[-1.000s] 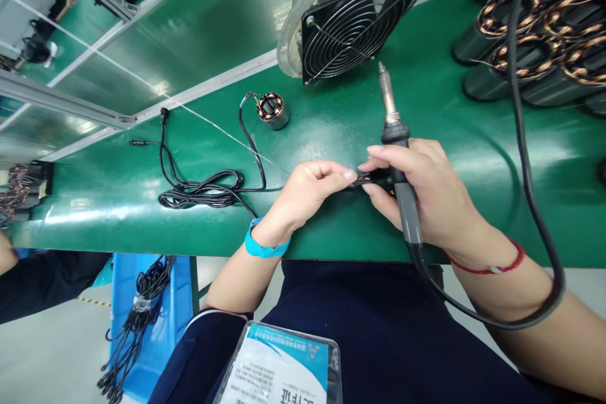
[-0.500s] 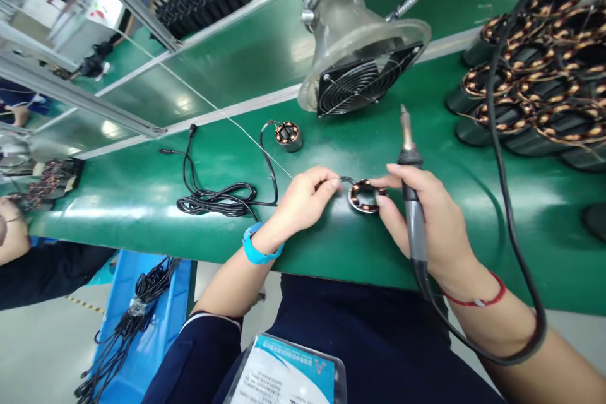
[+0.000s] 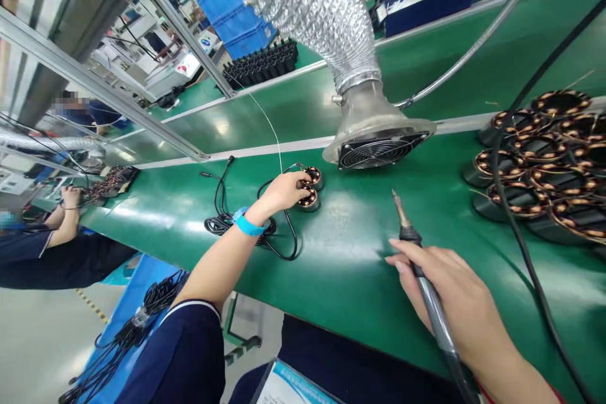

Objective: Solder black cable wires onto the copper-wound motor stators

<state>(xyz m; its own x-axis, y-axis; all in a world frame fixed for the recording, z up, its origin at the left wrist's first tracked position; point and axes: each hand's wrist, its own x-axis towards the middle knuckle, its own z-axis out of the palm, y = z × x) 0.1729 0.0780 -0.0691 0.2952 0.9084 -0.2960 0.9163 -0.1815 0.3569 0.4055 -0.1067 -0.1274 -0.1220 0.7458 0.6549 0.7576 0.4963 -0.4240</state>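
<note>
My left hand, a blue band at its wrist, has its fingers closed on the rim of a small copper-wound motor stator. This stator stands on the green bench right beside a second stator, just behind it. A coiled black cable lies under and left of my left wrist, and a loop of it runs near the stators. My right hand holds a soldering iron by its grey handle, tip pointing up and away. Its thumb and fingertips reach forward with no stator between them.
A fume hood with a fan grille hangs over the bench on a foil duct. Several larger stators are packed at the right. The iron's black cord crosses there. At the left, a person works; a blue bin holds bundled cables.
My left hand has carried the stator left and away, beside the other one. My right hand has let go of that stator and keeps the soldering iron. The view has lifted.
</note>
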